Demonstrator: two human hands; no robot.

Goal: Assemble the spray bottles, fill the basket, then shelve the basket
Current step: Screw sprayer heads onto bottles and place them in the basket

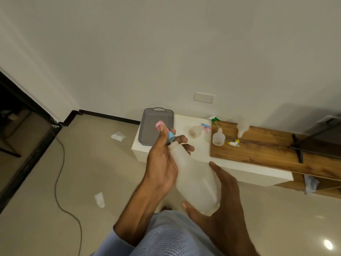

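Observation:
My right hand (pixel 219 207) grips the base of a translucent white bottle (pixel 195 180), tilted with its neck pointing up and away. My left hand (pixel 164 159) holds a pink and blue spray head (pixel 167 133) right at the bottle's neck. Behind them a grey perforated basket (pixel 147 126) stands on the left end of a low white table (pixel 184 156), and nothing shows inside it. Three more bottles lie further right: one (pixel 194 132) beside a blue and pink spray head (pixel 205 127), one (pixel 218 138) on the wood board, one (pixel 242 128) near a yellow and white spray head (pixel 234 143).
A green and white spray head (pixel 214 119) lies at the back of the table near the wall. The wooden board (pixel 267 152) runs right, with a dark stand (pixel 302 150) on it. A black cable (pixel 59 174) and paper scraps (pixel 118 136) lie on the tiled floor.

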